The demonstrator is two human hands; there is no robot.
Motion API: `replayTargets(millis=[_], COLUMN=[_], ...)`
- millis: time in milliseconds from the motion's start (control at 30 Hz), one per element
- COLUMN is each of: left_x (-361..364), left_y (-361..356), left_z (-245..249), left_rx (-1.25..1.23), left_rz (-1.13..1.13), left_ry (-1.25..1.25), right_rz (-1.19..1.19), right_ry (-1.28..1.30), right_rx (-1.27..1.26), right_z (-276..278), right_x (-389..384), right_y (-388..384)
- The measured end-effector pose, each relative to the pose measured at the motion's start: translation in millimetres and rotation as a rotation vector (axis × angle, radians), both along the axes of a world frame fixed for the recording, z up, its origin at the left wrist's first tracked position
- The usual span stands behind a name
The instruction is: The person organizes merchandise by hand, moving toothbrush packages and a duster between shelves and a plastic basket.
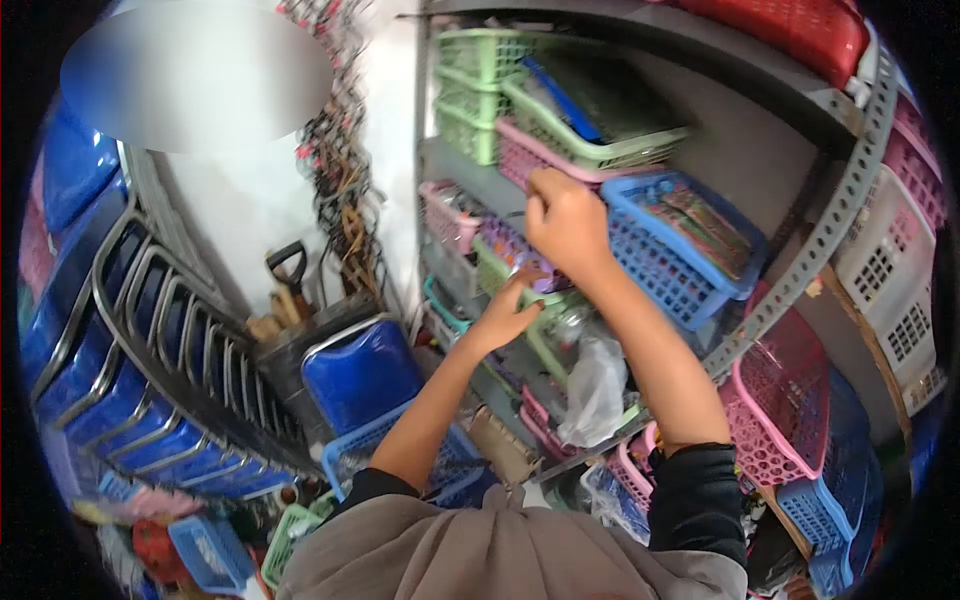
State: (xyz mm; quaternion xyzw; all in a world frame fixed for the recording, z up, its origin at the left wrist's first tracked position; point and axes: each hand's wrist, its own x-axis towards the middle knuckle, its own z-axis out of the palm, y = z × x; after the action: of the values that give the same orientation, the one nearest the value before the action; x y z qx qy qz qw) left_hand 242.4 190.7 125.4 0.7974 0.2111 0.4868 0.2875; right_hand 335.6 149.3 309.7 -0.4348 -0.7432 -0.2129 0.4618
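My right hand [566, 222] is raised in front of the shelf with its fingers curled in. It is close to a pink basket [520, 150] and a blue basket [655, 255]; whatever its fingers hold, if anything, is hidden. Lower and to the left, my left hand [508, 314] reaches toward a green basket [492, 266] on the shelf below, thumb and fingers apart. Purple items [510, 240] lie near its fingertips. A clear plastic bag [596, 390] hangs below my right forearm.
Green baskets [478, 135] are stacked on the upper shelf, beside a light green basket [600, 152] with dark flat items. Blue chairs with metal frames [140, 350] stand stacked at left. A pink basket [775, 420] and a white basket [888, 290] are at right.
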Motion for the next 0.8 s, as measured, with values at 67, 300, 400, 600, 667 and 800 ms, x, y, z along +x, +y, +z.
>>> replayTargets(millis=[67, 300, 400, 600, 667, 800], left_x=[-50.3, -206.1, -247.5, -269.0, -268.8, -255.1], left_y=[-13.8, -86.4, -134.5, -208.0, -214.0, -235.4], left_z=[-33.2, -187.2, -257.5, -359.4, -408.4, -450.0], left_rx=[-0.172, -0.640, -0.876, -1.025, -1.229, -1.239], left_rz=[0.041, 0.238, 0.411, 0.643, 0.695, 0.750], left_ry=[-0.030, -0.108, -0.205, 0.006, 0.220, 0.269], right_rz=[0.145, 0.289, 0.305, 0.215, 0.155, 0.071], right_ry=[0.074, -0.020, -0.201, -0.286, -0.306, -0.326], right_rx=[-0.183, -0.895, -1.188, -1.522, -1.491, -1.510], right_z=[-33.2, -245.3, -367.8, -527.7, -565.5, -586.6], right_x=[-41.9, -115.4, -119.5, -114.2, -106.9, -92.1], right_y=[-14.6, -25.2, -31.4, -72.2, -85.5, -103.0])
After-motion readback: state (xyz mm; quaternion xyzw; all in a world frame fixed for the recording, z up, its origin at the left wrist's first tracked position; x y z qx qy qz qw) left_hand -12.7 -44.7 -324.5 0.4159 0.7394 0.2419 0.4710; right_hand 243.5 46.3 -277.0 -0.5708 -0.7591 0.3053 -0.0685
